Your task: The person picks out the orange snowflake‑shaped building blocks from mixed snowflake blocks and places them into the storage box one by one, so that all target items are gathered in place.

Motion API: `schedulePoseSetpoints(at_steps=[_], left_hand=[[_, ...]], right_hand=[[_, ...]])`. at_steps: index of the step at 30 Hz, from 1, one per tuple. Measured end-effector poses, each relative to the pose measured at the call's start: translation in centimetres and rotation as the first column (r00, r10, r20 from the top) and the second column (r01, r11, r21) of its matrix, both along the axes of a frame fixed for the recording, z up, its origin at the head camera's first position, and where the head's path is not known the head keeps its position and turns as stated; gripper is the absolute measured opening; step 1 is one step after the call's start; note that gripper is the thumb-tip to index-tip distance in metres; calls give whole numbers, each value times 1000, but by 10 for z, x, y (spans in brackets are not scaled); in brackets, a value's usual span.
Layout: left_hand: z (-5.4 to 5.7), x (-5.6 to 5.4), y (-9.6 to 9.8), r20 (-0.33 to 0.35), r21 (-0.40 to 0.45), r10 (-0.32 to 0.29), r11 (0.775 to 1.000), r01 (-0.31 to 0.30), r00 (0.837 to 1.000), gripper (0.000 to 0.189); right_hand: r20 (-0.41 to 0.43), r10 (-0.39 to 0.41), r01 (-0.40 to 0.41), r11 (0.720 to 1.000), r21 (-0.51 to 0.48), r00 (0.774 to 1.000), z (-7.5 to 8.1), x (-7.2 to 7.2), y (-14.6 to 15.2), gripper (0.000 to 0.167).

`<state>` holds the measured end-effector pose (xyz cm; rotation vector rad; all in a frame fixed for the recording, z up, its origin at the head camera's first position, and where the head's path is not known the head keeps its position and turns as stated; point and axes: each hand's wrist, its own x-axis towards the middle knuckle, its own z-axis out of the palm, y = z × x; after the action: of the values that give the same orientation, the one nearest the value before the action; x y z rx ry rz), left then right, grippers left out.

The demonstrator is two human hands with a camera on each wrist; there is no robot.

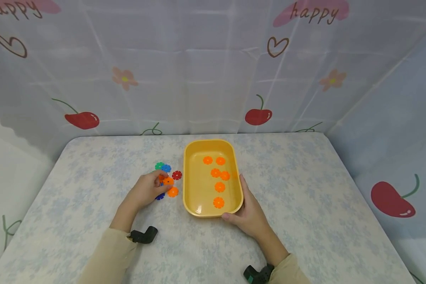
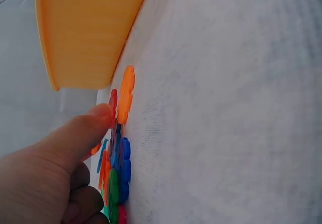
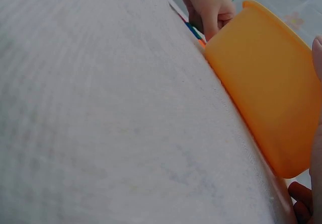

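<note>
My right hand (image 1: 249,213) gripped the tray (image 1: 197,177); my left hand (image 1: 145,190) — pinch unclear to me — needed lightness around the orange disc (image 1: 168,181).

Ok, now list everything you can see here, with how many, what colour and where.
Table: one, pale mottled blue-grey, beneath the other things.
Tray: one, yellow, near the middle of the table.
Discs in the tray: six, orange, lying inside it.
Loose discs: count unclear, partly hidden; orange, red, green, lighter and darker blue, left of the tray.
Backdrop: sheet count unclear, pale with cherry, heart and flower prints, behind and beside the table.
Sleeves: two, beige, bottom of the head view.
Wrist devices: two, black, one by each sleeve.
Left hand: one, bare, at the loose discs.
Right hand: one, bare, at the tray's near right corner.
</note>
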<state>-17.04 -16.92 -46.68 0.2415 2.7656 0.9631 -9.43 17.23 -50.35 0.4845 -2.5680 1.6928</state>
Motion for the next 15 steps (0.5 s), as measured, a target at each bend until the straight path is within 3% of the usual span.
schedulePoseSetpoints(at_steps=[7, 15], left_hand=[[10, 10, 4, -30, 117, 83, 990, -78, 996, 40], [36, 28, 35, -55, 302, 33, 953, -15, 998, 33]], right_hand=[[9, -4, 4, 1000, -7, 1000, -1, 0, 0, 127], [14, -27, 27, 999, 30, 1000, -1, -1, 0, 128]])
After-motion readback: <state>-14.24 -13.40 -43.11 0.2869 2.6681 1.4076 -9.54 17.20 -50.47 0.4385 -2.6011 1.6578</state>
